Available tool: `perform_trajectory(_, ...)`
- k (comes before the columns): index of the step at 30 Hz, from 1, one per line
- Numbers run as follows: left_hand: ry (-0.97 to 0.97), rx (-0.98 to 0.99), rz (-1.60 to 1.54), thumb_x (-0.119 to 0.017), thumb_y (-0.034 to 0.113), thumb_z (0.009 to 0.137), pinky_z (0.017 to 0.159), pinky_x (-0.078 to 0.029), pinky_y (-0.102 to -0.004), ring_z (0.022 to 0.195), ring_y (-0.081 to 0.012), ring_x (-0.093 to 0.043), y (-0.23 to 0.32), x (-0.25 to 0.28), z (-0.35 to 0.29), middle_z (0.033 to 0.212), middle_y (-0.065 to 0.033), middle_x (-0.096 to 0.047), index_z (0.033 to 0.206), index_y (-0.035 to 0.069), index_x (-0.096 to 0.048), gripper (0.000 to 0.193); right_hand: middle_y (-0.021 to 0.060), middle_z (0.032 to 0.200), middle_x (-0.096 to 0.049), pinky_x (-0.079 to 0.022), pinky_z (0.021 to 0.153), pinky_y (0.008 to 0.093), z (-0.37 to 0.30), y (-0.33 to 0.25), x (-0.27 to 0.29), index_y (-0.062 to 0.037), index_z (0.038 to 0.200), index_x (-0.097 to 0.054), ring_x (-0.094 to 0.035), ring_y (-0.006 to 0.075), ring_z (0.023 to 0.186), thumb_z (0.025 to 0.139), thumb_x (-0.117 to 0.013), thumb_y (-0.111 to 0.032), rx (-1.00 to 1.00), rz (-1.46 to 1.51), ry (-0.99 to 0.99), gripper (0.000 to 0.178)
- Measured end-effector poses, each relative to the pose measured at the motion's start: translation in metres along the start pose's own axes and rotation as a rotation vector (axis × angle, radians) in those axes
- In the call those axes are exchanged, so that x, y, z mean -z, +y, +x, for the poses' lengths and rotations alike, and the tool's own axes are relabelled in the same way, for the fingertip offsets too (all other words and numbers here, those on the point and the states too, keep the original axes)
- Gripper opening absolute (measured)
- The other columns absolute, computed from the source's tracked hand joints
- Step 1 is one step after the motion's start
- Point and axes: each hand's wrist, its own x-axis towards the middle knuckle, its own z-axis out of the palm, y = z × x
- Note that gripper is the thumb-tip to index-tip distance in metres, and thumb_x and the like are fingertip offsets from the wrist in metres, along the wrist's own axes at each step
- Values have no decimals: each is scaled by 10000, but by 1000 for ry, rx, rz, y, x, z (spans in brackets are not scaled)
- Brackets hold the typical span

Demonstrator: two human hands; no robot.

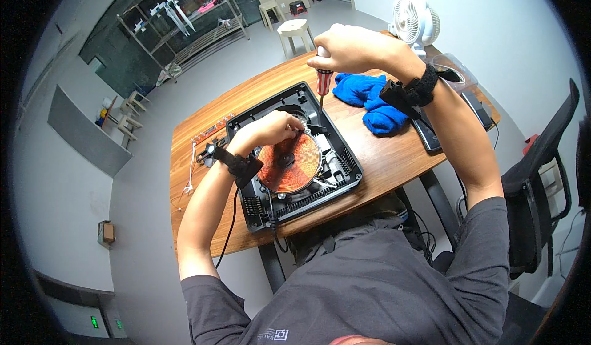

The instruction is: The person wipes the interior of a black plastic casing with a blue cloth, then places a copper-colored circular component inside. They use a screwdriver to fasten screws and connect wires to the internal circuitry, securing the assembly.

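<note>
An opened black induction cooker housing (317,204) lies on the wooden table in front of me. Inside it sits a round copper coil (301,169) with a dark centre. My right hand (352,48) grips a screwdriver (324,83) by its red, white and dark handle, held nearly upright with the shaft pointing down into the far right part of the housing. Whether its tip touches a screw is too small to tell. My left hand (276,129) reaches over the coil's far edge, its fingers bent together beside a dark round fan (298,112). What those fingertips pinch, if anything, is hidden.
A crumpled blue cloth (375,102) lies right of the housing, near a phone-like black device (429,137). A white fan (411,19) stands at the back right. Small parts and a strip (212,126) lie left. A black chair (529,203) is at my right.
</note>
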Motion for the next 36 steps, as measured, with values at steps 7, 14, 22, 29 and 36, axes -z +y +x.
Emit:
perform_trajectory(7,104,-17,-12,-684,121,912,933,-551,-401,1050,-317,-704,-3,1,-13,1161,-188,-726,1227,38,-711,327,243,811,-706,-550,722,452,4,8,-6,38,925,-678,-692,414,767,993,-604,-448,-21,55,34,496)
perform_trajectory(14,395,78,-221,-652,122,980,957,-561,-379,1057,-245,-700,-27,23,-102,1144,-144,-729,1231,22,-696,274,110,719,-669,-515,575,316,-13,54,-39,-3,1017,-712,-638,189,584,987,-663,-362,-80,314,324,364)
perform_trajectory(22,520,416,-232,-672,120,955,885,-572,-367,970,-255,-734,-101,-24,-204,1043,-163,-760,1139,2,-736,228,194,794,-728,-558,623,333,-46,64,-85,14,1053,-741,-716,229,648,915,-751,-302,-359,398,371,345)
perform_trajectory(29,541,485,-201,-674,142,950,855,-566,-391,944,-310,-737,-112,-37,-227,1011,-197,-758,1107,-27,-737,239,162,806,-738,-537,577,288,-32,44,-108,26,1102,-726,-695,156,627,940,-733,-251,-239,263,408,321)
perform_trajectory(36,573,566,-172,-697,150,926,834,-569,-404,915,-327,-735,-130,-45,-256,1004,-222,-750,1076,-31,-746,241,242,875,-738,-575,697,342,-39,25,-118,46,1076,-728,-763,261,791,913,-770,-249,-311,341,347,339)
